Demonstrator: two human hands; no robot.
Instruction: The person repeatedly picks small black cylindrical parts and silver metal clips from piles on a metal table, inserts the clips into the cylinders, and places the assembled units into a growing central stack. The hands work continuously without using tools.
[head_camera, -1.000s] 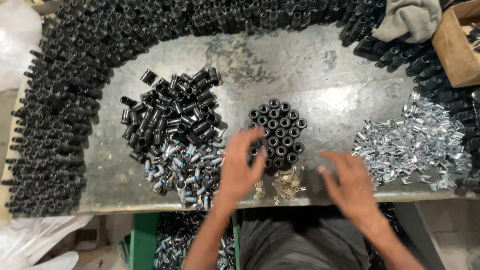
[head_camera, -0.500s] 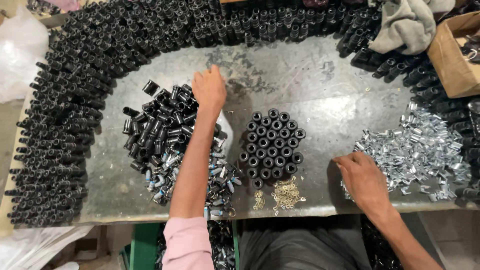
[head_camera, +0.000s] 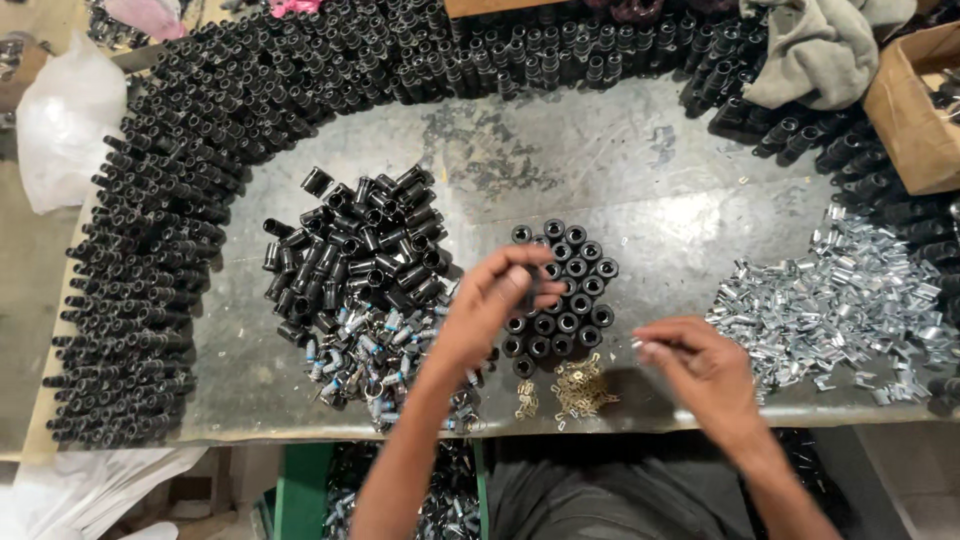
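Left hand (head_camera: 490, 300) pinches one black sleeve (head_camera: 522, 285) above the upright sleeve cluster (head_camera: 560, 290) at desk (head_camera: 560, 150) centre. Right hand (head_camera: 700, 365) closed on a small silver clip (head_camera: 640, 345). Step, judged: fitting clip to sleeve; needs fine alignment.

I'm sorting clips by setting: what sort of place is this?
Probably a small assembly workshop: a worn metal bench ringed by stacked black tubes, with a heap of silver clips.
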